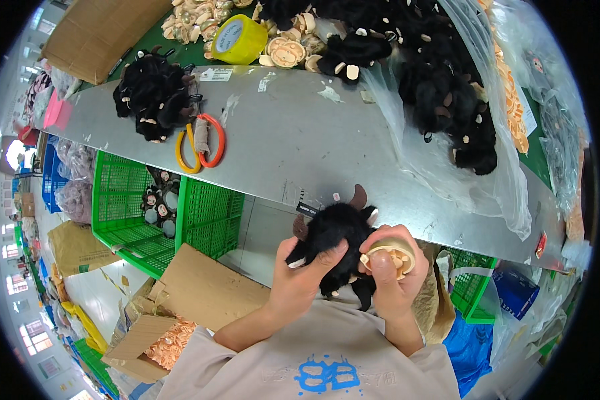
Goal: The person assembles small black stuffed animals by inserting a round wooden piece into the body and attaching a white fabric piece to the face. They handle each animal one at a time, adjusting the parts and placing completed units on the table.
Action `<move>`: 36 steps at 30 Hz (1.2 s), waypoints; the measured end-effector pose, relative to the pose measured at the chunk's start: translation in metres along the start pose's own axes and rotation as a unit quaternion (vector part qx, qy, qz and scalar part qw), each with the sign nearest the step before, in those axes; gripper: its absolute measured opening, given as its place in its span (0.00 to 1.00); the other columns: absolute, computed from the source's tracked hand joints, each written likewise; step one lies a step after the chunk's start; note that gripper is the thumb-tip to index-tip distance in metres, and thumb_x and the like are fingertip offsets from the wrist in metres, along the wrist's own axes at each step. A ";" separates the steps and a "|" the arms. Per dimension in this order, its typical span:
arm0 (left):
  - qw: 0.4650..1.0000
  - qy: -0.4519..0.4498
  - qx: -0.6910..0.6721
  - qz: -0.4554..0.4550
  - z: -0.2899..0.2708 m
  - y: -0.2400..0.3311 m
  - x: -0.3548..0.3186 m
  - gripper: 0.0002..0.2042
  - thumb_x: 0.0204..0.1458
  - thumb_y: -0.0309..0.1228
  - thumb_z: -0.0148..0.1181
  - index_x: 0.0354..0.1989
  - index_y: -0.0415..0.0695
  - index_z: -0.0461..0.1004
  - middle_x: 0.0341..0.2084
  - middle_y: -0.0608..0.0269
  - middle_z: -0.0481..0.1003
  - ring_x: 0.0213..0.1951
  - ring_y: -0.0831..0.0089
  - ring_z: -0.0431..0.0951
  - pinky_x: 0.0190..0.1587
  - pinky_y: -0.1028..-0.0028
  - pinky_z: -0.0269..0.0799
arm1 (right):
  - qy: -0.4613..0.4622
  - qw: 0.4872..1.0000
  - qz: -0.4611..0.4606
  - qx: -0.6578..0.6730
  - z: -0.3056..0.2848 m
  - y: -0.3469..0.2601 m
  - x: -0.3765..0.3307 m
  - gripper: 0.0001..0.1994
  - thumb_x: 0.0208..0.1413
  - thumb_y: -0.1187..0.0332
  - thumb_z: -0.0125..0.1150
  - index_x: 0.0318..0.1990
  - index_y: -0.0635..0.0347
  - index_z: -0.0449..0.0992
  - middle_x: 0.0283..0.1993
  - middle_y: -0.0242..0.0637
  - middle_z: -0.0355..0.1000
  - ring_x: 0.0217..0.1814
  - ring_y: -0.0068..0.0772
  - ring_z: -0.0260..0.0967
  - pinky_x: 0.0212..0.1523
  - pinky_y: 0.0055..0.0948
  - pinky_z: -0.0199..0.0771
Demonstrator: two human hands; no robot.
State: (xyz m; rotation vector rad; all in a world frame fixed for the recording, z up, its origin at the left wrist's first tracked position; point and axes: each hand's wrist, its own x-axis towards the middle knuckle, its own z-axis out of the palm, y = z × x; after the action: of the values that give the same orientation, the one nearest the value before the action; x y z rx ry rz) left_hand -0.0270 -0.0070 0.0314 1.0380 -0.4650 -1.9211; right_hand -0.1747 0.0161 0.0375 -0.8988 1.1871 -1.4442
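Note:
A black plush toy with brown horns or ears and small pale feet is in front of me, near the table's front edge. My left hand is closed on its left side, thumb across the fur. In my right hand is a round beige plastic face piece, with the thumb pressed on its molded front. The piece is beside the plush; whether the two touch, I cannot tell. Part of the right fingers is hidden behind the piece.
Scissors with red and yellow handles lie on the metal table. Farther back are a black plush pile, a yellow tape roll, loose face pieces and more plush in clear plastic. Green crates and a cardboard box stand left, below.

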 end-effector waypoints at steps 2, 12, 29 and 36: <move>1.000 0.005 -0.002 0.019 -0.002 -0.003 -0.001 0.11 0.59 0.27 0.64 0.48 0.38 0.77 0.43 0.63 0.79 0.44 0.77 0.78 0.48 0.76 0.74 | -0.022 0.997 -0.036 -0.059 -0.001 0.003 0.002 0.10 0.61 0.67 0.63 0.39 0.68 0.74 0.32 0.35 0.74 0.28 0.18 0.67 0.29 0.19 0.65; 0.997 0.001 0.050 0.064 -0.004 -0.002 -0.001 0.10 0.60 0.26 0.63 0.47 0.37 0.77 0.41 0.64 0.79 0.41 0.79 0.78 0.43 0.78 0.74 | -0.040 0.992 -0.032 -0.118 -0.002 0.003 0.006 0.11 0.62 0.66 0.62 0.41 0.67 0.73 0.32 0.34 0.72 0.27 0.18 0.66 0.28 0.19 0.64; 0.909 -0.037 0.355 0.215 0.000 0.005 0.003 0.07 0.56 0.21 0.63 0.42 0.36 0.78 0.31 0.69 0.78 0.34 0.84 0.73 0.37 0.81 0.70 | 0.017 0.928 -0.221 -0.298 0.006 0.016 0.007 0.12 0.60 0.69 0.61 0.46 0.68 0.70 0.40 0.45 0.73 0.35 0.41 0.68 0.35 0.34 0.70; 0.942 -0.015 0.300 0.152 0.014 0.005 0.006 0.05 0.59 0.23 0.60 0.40 0.34 0.75 0.28 0.67 0.76 0.32 0.82 0.72 0.35 0.78 0.69 | 0.075 0.949 -0.168 -0.255 0.004 0.036 0.017 0.11 0.62 0.66 0.60 0.45 0.66 0.72 0.36 0.43 0.71 0.33 0.40 0.68 0.35 0.31 0.69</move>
State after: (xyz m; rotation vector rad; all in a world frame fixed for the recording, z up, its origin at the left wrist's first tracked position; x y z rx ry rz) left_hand -0.0374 -0.0158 0.0401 1.2242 -1.2089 -1.5448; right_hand -0.1658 -0.0015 0.0024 -1.4202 1.6237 -1.5145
